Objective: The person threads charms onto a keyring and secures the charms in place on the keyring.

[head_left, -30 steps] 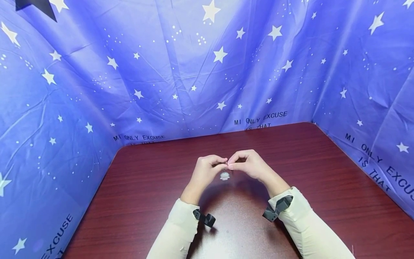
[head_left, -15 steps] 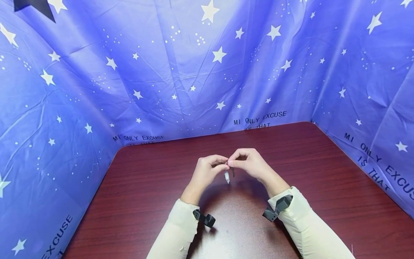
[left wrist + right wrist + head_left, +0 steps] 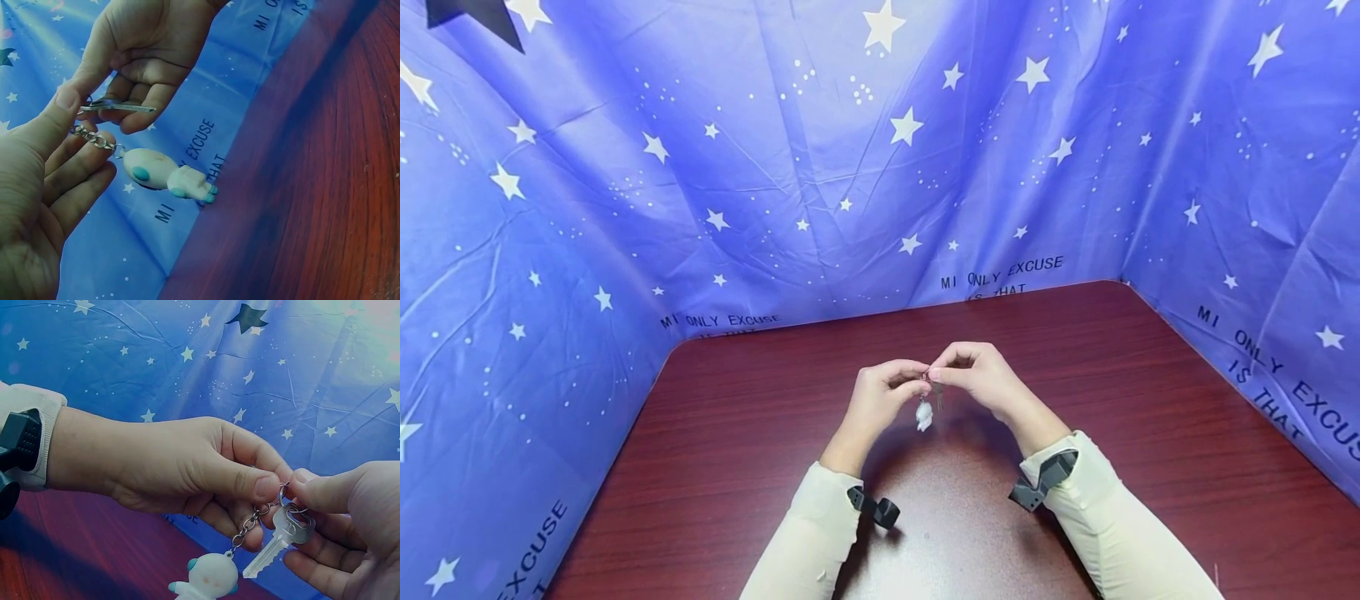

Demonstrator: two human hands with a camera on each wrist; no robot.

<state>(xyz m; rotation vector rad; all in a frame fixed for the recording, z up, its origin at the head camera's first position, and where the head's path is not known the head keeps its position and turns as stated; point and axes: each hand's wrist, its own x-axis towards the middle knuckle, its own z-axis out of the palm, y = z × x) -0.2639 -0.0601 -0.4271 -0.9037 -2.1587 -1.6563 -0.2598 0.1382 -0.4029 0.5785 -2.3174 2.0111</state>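
Above a table (image 3: 730, 425), left hand (image 3: 880, 398) and right hand (image 3: 983, 377) pinching a keychain (image 3: 153, 167), backdrop (image 3: 820, 167) reading "MI ONLY EXCUSE IS THAT"

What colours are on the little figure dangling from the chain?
The figure is white with turquoise patches, showing best in the left wrist view.

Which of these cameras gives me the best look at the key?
The right wrist view: the key shows its flat face and toothed blade. The left wrist view shows it nearly edge-on; the head view, only a tiny sliver.
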